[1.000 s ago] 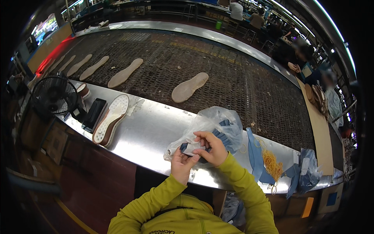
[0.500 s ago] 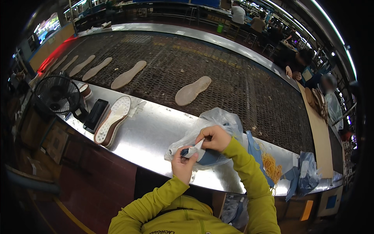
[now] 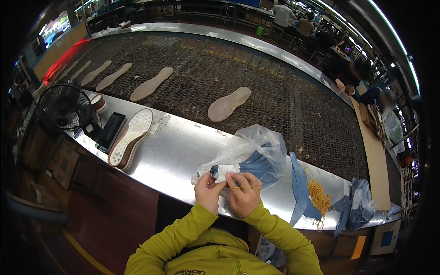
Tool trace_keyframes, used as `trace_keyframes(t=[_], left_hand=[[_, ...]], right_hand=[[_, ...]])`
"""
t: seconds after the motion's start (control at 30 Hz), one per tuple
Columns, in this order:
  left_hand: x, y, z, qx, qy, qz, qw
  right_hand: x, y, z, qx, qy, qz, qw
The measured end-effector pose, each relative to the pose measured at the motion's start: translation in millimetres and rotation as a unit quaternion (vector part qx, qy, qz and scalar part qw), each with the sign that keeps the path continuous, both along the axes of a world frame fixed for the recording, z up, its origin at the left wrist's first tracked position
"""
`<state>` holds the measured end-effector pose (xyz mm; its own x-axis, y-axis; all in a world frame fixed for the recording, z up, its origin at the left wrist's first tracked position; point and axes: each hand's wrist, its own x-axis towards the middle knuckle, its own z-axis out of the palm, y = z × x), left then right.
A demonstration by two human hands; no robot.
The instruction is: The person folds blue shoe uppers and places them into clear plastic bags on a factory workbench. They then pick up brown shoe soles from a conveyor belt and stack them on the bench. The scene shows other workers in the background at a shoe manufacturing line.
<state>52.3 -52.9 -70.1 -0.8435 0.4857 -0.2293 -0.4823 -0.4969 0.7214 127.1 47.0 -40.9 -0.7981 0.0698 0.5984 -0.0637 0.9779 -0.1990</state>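
Observation:
A bundle of blue strips [image 3: 262,161] lies partly in a clear plastic bag [image 3: 256,133] on the metal ledge. White paper [image 3: 227,172] is wrapped round its near-left end, and dark blue tips stick out. My left hand [image 3: 207,192] is closed on this wrapped end, thumb and fingers pinching it. Close beside it, my right hand [image 3: 244,196] is closed with its fingertips at the paper's lower edge. A thin yellow rubber band [image 3: 247,187] stretches across the right fingers. The fingers hide part of the wrap.
Yellow rubber bands [image 3: 317,197] lie in a heap beside a loose blue strip [image 3: 299,188]. At left are a shoe sole [image 3: 133,137], a black case [image 3: 111,132] and a fan [image 3: 64,107]. Insoles [image 3: 229,104] lie on the mesh conveyor [image 3: 284,110]. A co-worker's hand [image 3: 340,85] shows at far right.
My right hand has come down and toward me from above the bag. The paper flap it pulled now lies round the bundle's end. A yellow rubber band now shows across its fingers.

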Motion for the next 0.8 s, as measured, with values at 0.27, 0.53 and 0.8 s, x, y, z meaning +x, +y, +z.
trace_keyframes(t=[0.27,0.53,0.8], left_hand=[[-4.3,1.5,0.3,-0.032,0.028,0.014,0.999],[-12.6,-6.0,7.6,-0.077,0.120,-0.008,0.990],[-30.5,-18.4,12.6,-0.202,0.194,-0.086,0.956]], right_hand=[[-0.8,11.8,5.2,-0.095,-0.067,0.104,0.988],[0.0,28.6,63.7,-0.261,-0.162,0.088,0.948],[-33.7,-3.2,42.2,-0.156,-0.183,0.081,0.967]])
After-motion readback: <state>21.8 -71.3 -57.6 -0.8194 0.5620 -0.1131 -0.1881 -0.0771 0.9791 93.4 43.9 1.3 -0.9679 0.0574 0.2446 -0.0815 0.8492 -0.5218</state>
